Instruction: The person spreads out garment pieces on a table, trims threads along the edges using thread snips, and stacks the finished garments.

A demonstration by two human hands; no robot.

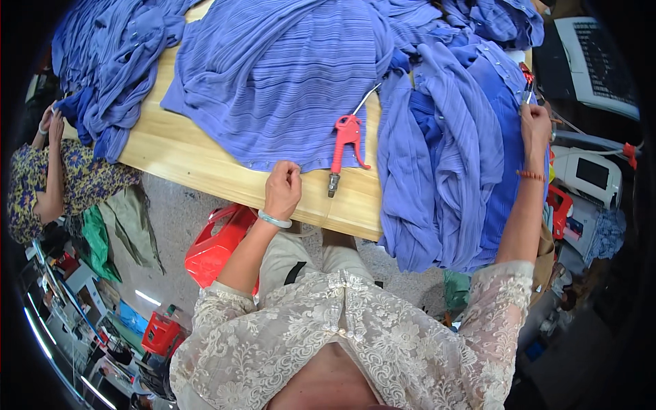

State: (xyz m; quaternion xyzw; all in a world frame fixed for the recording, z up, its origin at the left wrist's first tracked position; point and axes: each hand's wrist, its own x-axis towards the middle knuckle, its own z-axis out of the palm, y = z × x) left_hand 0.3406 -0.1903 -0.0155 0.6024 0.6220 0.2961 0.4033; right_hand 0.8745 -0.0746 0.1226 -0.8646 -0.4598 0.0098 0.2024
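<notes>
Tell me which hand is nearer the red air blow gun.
Left. The left hand pinches the garment hem just left of the red air blow gun; the right hand is far right, at the piled blue garments.

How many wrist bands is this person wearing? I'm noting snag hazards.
2: a pale bangle on the left wrist at the table edge, and a red beaded bracelet on the right wrist beside the blue garments.

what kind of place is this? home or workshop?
Most likely a garment workshop, at a finishing or checking table. Heaps of matching blue ribbed garments cover a wooden worktable, a red air blow gun lies on it, and another person handles the same blue cloth at the left.
</notes>
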